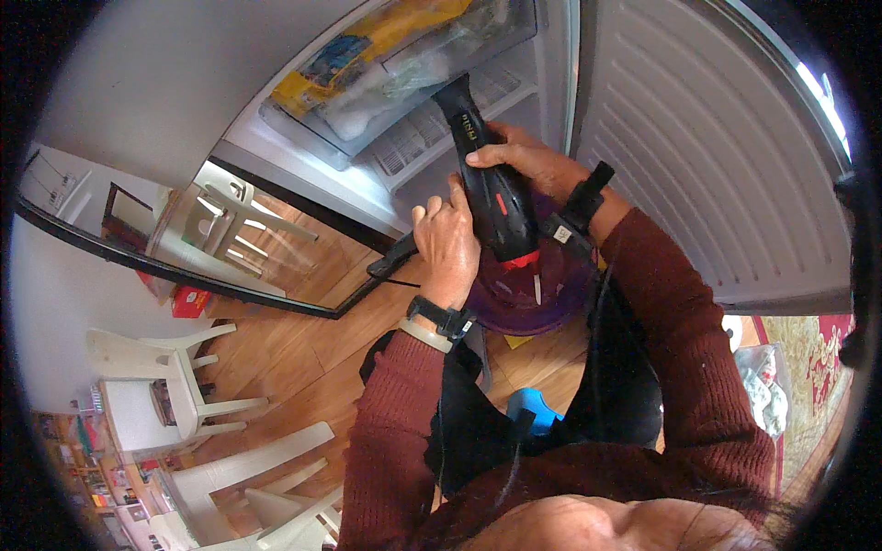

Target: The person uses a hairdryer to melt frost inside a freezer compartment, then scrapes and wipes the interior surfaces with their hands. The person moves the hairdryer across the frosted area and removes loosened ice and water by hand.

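Note:
A black hair dryer [501, 207] with a red ring at its rear is tilted in front of an open freezer compartment. Its nozzle points toward the clear drawer [354, 147] and the vented shelf below. My right hand [528, 161] grips the barrel near the nozzle, thumb lying across the top. My left hand [446, 239] is closed where the handle [393, 257] meets the body, its index finger stretched along the barrel. The handle sticks out to the left behind that hand. Plastic bags [404, 87], one yellow, fill the drawer.
The ribbed freezer door [707, 156] stands open on the right. A purple basin [570, 312] sits below the dryer, close to my knees. A dark-framed mirror [285, 243] leans at the left, with white chairs [175, 381] nearby. A patterned rug [818, 367] lies at the right.

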Tool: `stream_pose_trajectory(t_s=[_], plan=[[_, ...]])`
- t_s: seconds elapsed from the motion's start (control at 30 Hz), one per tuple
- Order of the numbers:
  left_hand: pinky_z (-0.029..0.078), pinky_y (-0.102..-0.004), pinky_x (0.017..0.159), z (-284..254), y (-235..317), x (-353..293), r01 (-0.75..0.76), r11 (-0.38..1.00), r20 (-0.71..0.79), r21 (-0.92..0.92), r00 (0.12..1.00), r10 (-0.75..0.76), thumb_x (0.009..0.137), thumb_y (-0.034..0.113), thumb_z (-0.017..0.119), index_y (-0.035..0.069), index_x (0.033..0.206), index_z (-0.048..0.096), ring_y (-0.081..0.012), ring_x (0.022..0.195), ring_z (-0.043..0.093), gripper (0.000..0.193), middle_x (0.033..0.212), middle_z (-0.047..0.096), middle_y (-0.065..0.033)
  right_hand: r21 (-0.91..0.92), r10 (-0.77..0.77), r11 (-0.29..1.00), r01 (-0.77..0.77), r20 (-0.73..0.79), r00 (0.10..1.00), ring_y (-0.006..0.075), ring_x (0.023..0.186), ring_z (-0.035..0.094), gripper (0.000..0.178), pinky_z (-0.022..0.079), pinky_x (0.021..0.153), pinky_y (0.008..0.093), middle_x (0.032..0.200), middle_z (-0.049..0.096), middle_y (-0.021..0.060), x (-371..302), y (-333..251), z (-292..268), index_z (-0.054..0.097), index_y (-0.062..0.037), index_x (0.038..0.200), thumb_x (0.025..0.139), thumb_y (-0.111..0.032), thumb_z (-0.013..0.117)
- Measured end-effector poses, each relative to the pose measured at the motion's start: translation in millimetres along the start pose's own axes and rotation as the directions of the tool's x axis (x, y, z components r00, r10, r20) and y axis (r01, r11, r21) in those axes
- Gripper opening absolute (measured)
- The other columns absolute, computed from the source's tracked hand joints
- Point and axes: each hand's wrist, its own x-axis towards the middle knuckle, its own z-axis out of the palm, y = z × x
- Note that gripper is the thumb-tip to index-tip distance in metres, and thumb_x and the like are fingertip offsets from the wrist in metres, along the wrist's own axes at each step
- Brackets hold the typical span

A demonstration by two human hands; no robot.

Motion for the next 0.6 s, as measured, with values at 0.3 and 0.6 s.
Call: stream_pose_trajectory(t_s=[0.3,0.6], plan=[[0.037,-0.0394,0.082,14,10,12,-0.053,0.999,0.043,-0.009,0.998,0.053,0.071,-0.009,0.069,-0.008,0.141,0.051,-0.0299,0.09,0.061,0.072,0.085,0.069,-0.0142,0.024,-0.04,0.999,0.042,-0.085,0.996,0.0186,0.084,0.067,0.046,0.056,0.076,0.0336,0.095,0.067,0.0079,8,16,-31,0.058,-0.0015,0.111,0.082,-0.029,0.081],[0.041,-0.0432,0.087,22,19,24,-0.077,0.994,0.132,-0.075,0.987,0.086,0.067,0.003,0.083,0.002,0.147,0.05,-0.0316,0.101,0.057,0.086,0.101,0.066,-0.0127,0.082,-0.002,0.997,0.016,-0.165,0.986,0.0196,0.081,0.068,0.041,0.058,0.073,0.0344,0.095,0.067,0.0089,-1,16,-62,0.06,-0.0024,0.111,0.082,-0.022,0.081]])
